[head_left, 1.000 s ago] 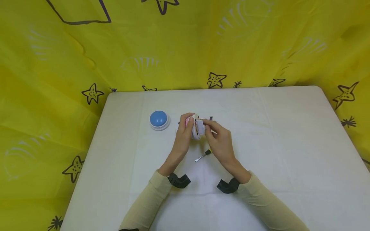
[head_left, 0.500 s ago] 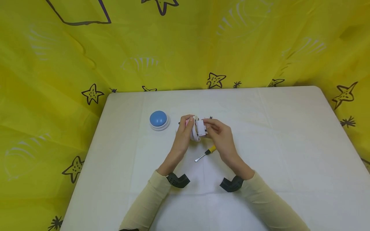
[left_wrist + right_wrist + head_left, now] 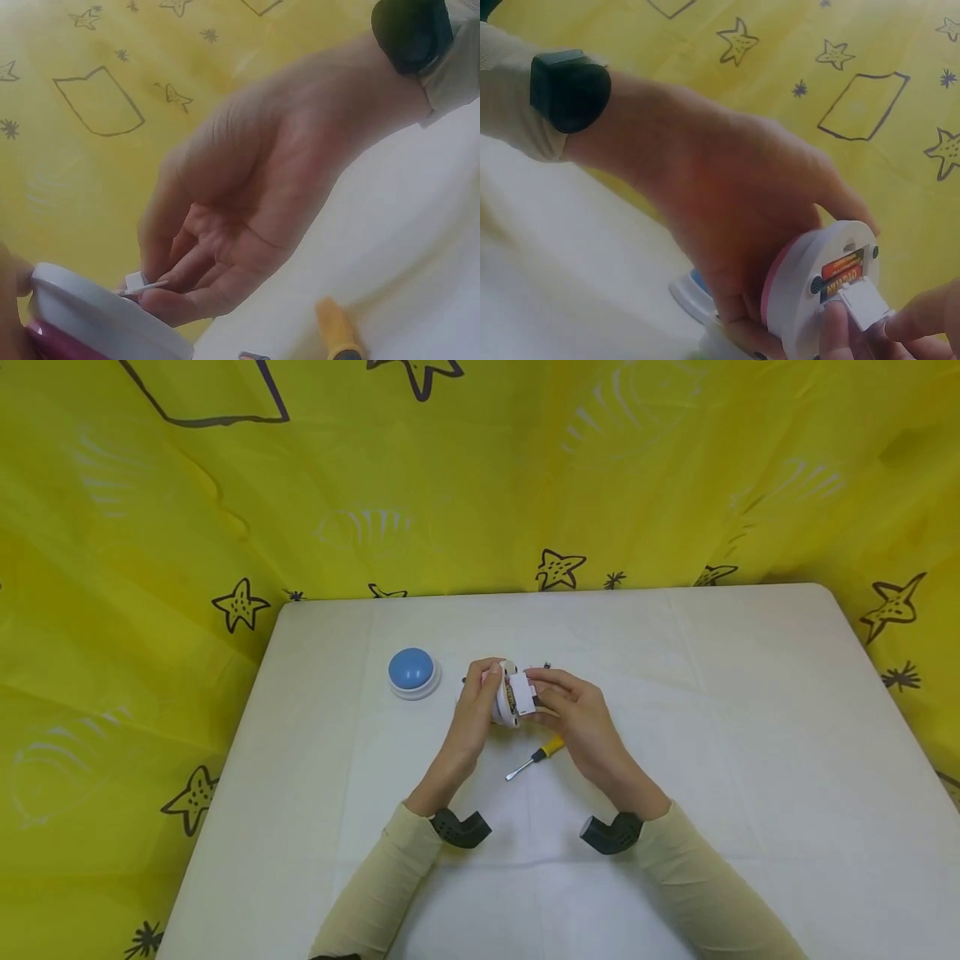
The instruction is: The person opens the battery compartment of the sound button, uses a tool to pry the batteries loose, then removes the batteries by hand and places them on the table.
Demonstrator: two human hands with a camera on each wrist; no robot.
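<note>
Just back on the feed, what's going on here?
A person's left hand grips a round pink-and-white device; the right hand pinches a small white cover at its underside. The cover isn't closed: red-and-gold contents show. A screwdriver lies on the table nearby, with a blue-topped button farther left.

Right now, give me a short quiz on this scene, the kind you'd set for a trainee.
1. True or false: the right hand is gripping the screwdriver.
2. Multiple choice: what does the left hand hold?
A) a cup
B) a round pink-and-white device
C) a spoon
3. Fill in the blank: in the head view, the blue-domed button stands to the ____ of both hands.

Key:
1. False. The screwdriver lies on the white table; the right hand pinches a small white piece.
2. B.
3. Left.
</note>
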